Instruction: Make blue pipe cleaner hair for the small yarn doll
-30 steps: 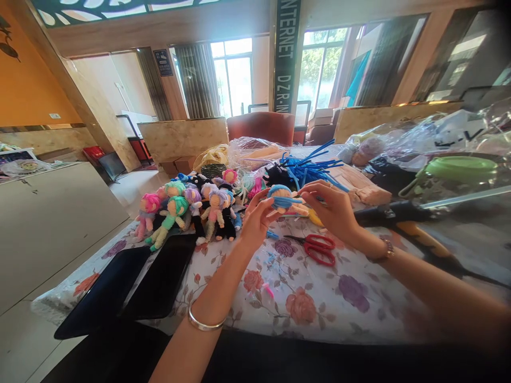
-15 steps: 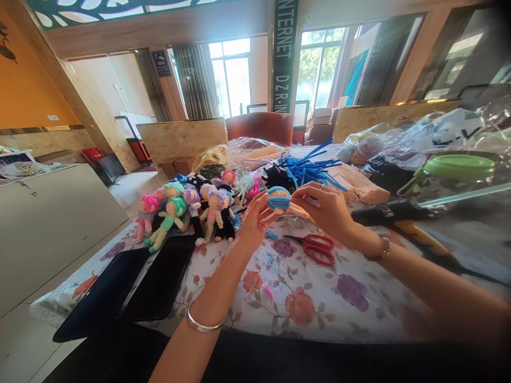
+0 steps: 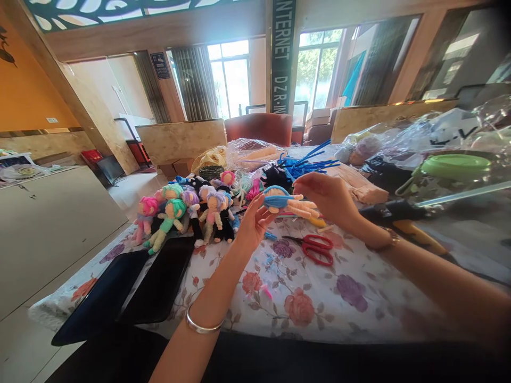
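Observation:
My left hand (image 3: 255, 219) is closed around the head of a small doll (image 3: 300, 206) with a peach body and limbs, lying sideways with its limbs to the right. Blue fuzzy pipe cleaner strands (image 3: 277, 201) cover its head as hair. My right hand (image 3: 325, 198) is pinched just above and right of the head, at the end of a blue pipe cleaner strand (image 3: 278, 187) that arches off it. Red-handled scissors (image 3: 317, 249) lie on the flowered tablecloth (image 3: 275, 298) below. Blue scraps (image 3: 270, 235) lie beside the scissors.
Finished dolls (image 3: 173, 213) with pink, green and purple hair crowd the left. Two dark trays (image 3: 159, 282) lie in front of them. Blue pipe cleaners (image 3: 309, 162) and a peach bundle (image 3: 365, 186) are behind my hands. At right stand a green-lidded container (image 3: 457, 166) and plastic bags.
My right hand has shifted up a little, drawing a blue strand into an arch away from the doll's head. The doll's peach limbs show more clearly now.

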The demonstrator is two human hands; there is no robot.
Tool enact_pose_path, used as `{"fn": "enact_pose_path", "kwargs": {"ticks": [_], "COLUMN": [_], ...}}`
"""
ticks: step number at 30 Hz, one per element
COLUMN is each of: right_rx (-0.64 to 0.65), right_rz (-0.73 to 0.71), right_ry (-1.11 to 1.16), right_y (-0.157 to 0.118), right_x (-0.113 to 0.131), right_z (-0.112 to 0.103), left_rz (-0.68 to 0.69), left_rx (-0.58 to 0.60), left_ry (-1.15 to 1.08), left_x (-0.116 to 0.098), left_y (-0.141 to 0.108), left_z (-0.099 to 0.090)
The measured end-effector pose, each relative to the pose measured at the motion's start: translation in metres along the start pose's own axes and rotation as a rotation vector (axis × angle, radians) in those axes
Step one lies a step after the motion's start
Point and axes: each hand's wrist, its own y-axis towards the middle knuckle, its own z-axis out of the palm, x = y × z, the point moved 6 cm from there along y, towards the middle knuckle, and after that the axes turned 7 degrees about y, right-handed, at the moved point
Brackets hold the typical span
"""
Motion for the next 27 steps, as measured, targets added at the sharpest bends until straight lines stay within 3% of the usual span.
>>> {"fn": "enact_pose_path", "kwargs": {"ticks": [13, 27], "right_rx": [0.247, 0.196], "right_rz": [-0.050, -0.011], "right_ry": [-0.116, -0.090], "right_y": [0.006, -0.004], "right_x": [0.013, 0.007], "right_z": [0.006, 0.008], "left_rz": [-0.023, -0.053], "left_rx": [0.010, 0.017], "left_ry": [-0.050, -0.062], "left_x": [0.000, 0.003], "left_y": [0.000, 0.000], "left_z": [0.004, 0.004]}}
